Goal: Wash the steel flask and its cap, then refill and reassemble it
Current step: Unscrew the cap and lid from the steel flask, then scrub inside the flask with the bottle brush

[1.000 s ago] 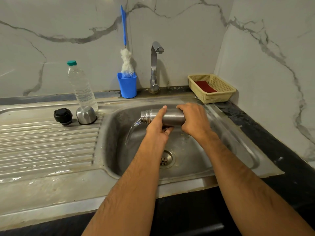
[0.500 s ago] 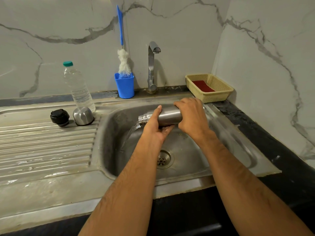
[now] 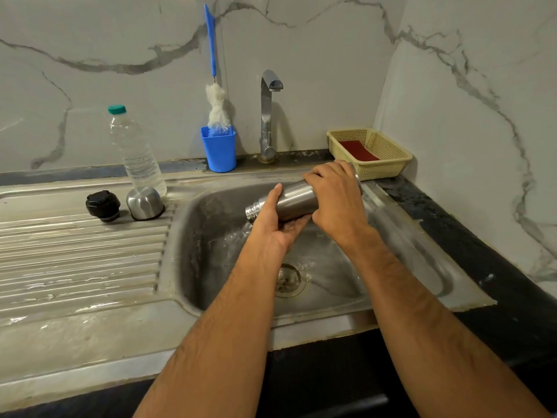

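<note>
Head view shows the steel flask (image 3: 297, 200) held nearly level over the sink (image 3: 422, 267), its threaded open mouth tipped slightly down to the left, with water spilling from the mouth into the basin. The left hand (image 3: 275, 223) cradles the flask from below near the neck, its fingers (image 3: 275, 194) curled up round the near side of the body. The right hand (image 3: 334, 196) grips the flask's base end from above, fingers wrapped over it. Directly below the hands lies the drain (image 3: 287, 280), wet with splashes.

On the ribbed draining board to the left, the steel cap (image 3: 144, 204) stands mouth down, and just beside it on the left sits the black stopper (image 3: 103, 205). A clear plastic bottle (image 3: 135, 152) with a green lid stands upright right behind the steel cap. At the back edge, a blue cup (image 3: 220, 152) holds a bottle brush (image 3: 215, 98) leaning on the marble wall, next to the tap (image 3: 268, 116). On the dark tabletop at the right rear, a yellow basket (image 3: 388, 164) holds a red sponge (image 3: 360, 150).
</note>
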